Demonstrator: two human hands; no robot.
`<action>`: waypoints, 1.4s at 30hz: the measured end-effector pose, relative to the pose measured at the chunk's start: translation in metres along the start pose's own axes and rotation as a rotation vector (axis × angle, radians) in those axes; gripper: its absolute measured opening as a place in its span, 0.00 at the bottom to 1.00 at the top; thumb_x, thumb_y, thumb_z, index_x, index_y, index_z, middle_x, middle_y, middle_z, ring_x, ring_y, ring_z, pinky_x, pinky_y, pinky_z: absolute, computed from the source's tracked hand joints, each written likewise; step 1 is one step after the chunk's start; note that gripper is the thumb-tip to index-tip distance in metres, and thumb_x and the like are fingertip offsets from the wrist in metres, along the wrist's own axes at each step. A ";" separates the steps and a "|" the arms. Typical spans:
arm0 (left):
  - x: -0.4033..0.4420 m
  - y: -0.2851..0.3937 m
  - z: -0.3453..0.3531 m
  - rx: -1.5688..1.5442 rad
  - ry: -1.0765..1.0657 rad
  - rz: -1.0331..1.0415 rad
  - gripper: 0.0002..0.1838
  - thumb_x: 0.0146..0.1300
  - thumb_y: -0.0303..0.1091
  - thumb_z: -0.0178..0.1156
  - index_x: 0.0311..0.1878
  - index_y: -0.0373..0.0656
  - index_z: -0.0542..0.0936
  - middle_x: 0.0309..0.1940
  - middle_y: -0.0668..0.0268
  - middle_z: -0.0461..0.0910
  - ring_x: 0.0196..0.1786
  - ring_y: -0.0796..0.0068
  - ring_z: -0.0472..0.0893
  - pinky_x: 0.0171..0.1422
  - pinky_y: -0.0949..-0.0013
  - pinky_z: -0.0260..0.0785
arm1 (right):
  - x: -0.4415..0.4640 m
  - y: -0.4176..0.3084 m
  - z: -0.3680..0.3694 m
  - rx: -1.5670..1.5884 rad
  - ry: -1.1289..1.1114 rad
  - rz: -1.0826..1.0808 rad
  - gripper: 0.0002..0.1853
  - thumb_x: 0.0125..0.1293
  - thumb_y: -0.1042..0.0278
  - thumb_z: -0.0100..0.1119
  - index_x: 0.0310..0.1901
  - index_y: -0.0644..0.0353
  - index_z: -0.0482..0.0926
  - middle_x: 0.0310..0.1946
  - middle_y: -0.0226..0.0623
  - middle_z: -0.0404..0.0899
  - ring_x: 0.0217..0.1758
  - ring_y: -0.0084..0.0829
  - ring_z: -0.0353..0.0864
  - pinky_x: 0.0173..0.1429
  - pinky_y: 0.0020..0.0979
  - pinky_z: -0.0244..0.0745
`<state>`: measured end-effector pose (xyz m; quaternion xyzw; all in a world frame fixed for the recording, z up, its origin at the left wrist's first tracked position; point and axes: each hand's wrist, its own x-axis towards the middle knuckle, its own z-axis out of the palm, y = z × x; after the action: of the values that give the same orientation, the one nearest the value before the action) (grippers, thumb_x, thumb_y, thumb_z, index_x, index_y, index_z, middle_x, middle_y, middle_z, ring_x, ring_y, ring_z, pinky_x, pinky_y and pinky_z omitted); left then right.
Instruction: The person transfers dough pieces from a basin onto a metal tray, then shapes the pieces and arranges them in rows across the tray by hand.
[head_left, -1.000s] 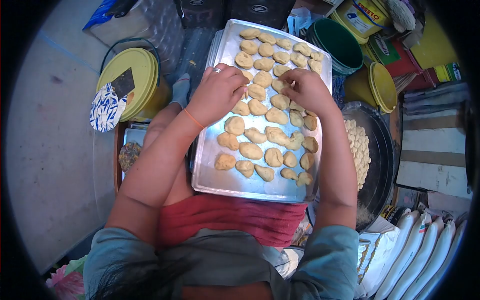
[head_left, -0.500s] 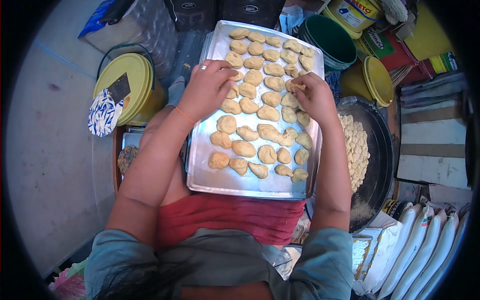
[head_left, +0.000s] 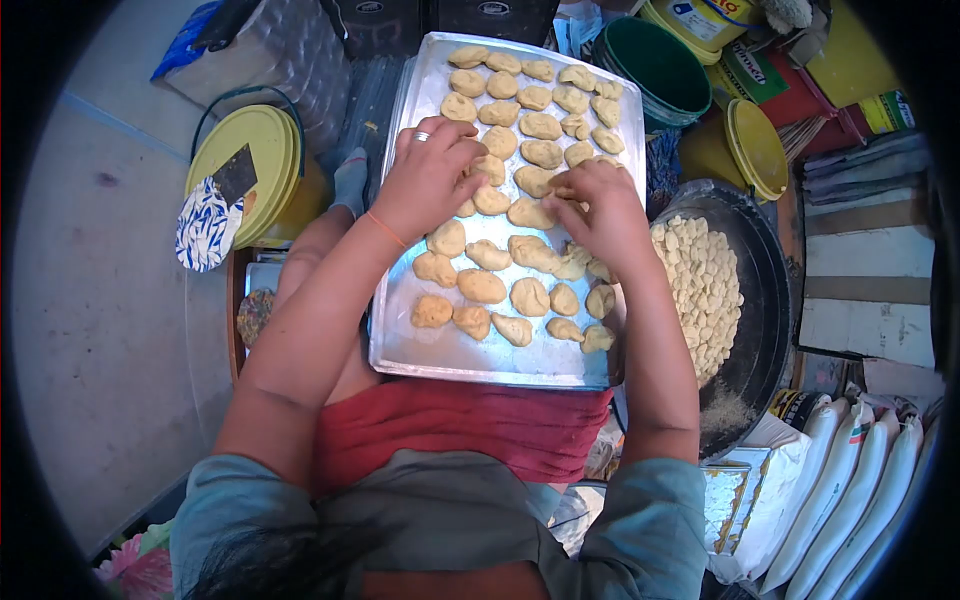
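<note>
A metal baking tray (head_left: 480,365) rests over my lap, carrying rows of lumpy, pale yellow dough pieces (head_left: 481,287). On its left side, the curled fingers and thumb of my left hand (head_left: 432,172) close around a dough piece (head_left: 489,170) lying in the row. Over the right half of the tray is my right hand (head_left: 603,208), its thumb and fingers pinched on a small dough piece that they partly cover. Several pieces beneath that hand are hidden.
At my right stands a wide black basin (head_left: 752,345) heaped with small dough lumps (head_left: 700,290). A green bucket (head_left: 655,75) and a yellow lidded bucket (head_left: 757,150) stand beyond. Another yellow bucket (head_left: 245,165) is on the left. White filled bags (head_left: 850,490) lie at lower right.
My right hand has shifted left and slightly down, towards the middle of the tray. My left hand has moved a little right. The tray appears slightly further left and up in view.
</note>
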<state>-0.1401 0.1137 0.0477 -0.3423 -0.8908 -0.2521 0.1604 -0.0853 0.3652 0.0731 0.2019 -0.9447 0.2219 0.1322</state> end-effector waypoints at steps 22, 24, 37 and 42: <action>-0.010 0.026 -0.003 -0.061 -0.126 0.125 0.15 0.55 0.42 0.70 0.44 0.49 0.86 0.58 0.66 0.75 0.67 0.60 0.67 0.69 0.52 0.53 | -0.042 0.015 -0.003 0.120 0.080 0.174 0.12 0.55 0.70 0.71 0.42 0.56 0.84 0.34 0.35 0.81 0.42 0.40 0.80 0.50 0.39 0.73; -0.005 0.036 0.004 -0.062 -0.131 0.154 0.14 0.55 0.41 0.70 0.44 0.49 0.86 0.58 0.66 0.75 0.66 0.60 0.68 0.69 0.52 0.53 | -0.045 0.020 -0.008 0.202 0.118 0.222 0.11 0.54 0.71 0.71 0.41 0.58 0.84 0.34 0.37 0.81 0.41 0.39 0.80 0.48 0.38 0.74; -0.018 0.054 -0.015 -0.030 -0.468 0.258 0.10 0.59 0.40 0.66 0.41 0.47 0.83 0.40 0.67 0.78 0.51 0.64 0.74 0.60 0.57 0.61 | -0.075 -0.011 -0.017 -0.065 -0.036 0.174 0.14 0.53 0.63 0.72 0.41 0.54 0.85 0.42 0.33 0.79 0.53 0.37 0.73 0.59 0.39 0.60; -0.015 0.053 -0.009 0.044 -0.342 0.210 0.10 0.59 0.42 0.66 0.39 0.48 0.83 0.33 0.70 0.79 0.45 0.65 0.76 0.57 0.61 0.62 | -0.070 -0.021 -0.013 0.026 -0.005 0.123 0.16 0.54 0.62 0.72 0.44 0.54 0.84 0.42 0.32 0.79 0.52 0.37 0.73 0.59 0.39 0.60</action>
<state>-0.0918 0.1344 0.0659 -0.4675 -0.8698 -0.1526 0.0394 -0.0120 0.3764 0.0680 0.1457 -0.9527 0.2412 0.1134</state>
